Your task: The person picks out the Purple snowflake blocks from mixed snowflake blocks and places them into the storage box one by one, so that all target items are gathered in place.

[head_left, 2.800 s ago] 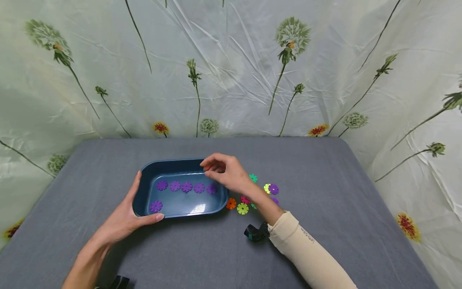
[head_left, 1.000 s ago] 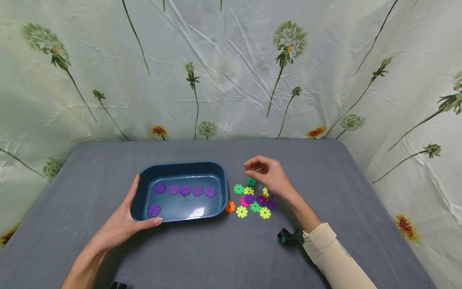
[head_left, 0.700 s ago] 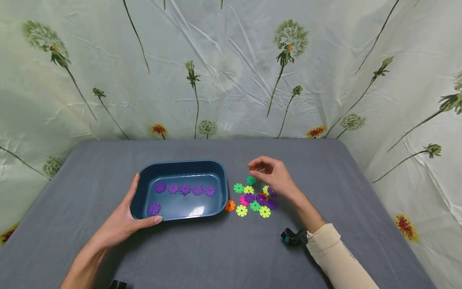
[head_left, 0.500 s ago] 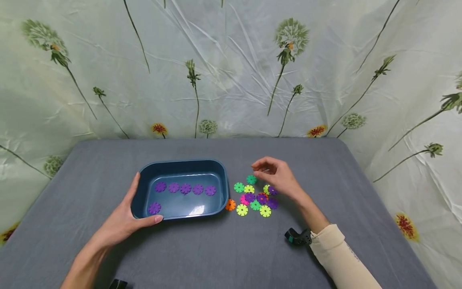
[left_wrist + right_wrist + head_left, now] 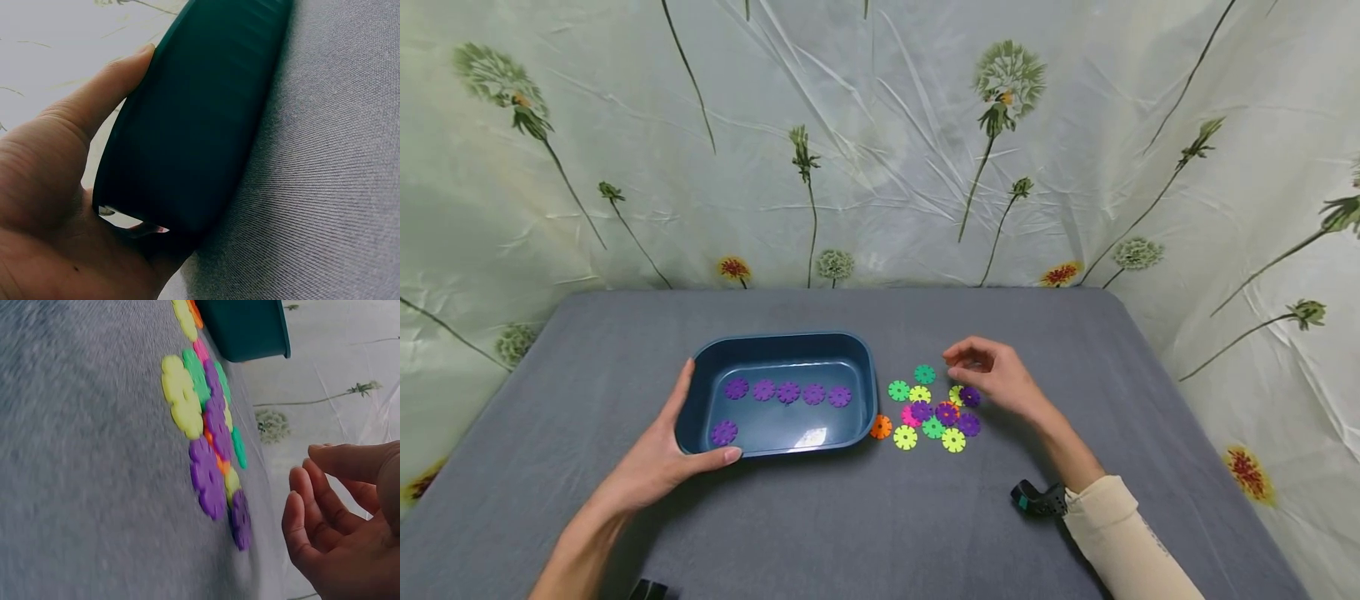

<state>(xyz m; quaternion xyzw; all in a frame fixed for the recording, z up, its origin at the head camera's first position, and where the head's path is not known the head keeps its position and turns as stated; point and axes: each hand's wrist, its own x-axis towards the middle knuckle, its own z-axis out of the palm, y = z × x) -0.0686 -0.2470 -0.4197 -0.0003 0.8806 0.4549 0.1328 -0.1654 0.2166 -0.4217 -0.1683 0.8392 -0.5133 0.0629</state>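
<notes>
Left of centre on the grey cloth (image 5: pixel 865 525): one blue tray (image 5: pixel 771 427), oblong, upright; five purple discs (image 5: pixel 787 392), notched, in a left-to-right row across its floor; one lone purple disc (image 5: pixel 724 432) in its near left part; left hand (image 5: pixel 658 457) — clamped on the tray's left end, thumb at the near rim.

Right of the tray: one cluster of mixed discs, some overlapping; green disc (image 5: pixel 925 374) farthest; yellow, pink and purple ones nearer; orange disc (image 5: pixel 881 427) just beside the tray's near right corner; right hand (image 5: pixel 1000 379) — raised at the cluster's far right, fingers loosely curved, thumb and fingertips slightly apart; flowered curtain (image 5: pixel 887 133) at the far side.
</notes>
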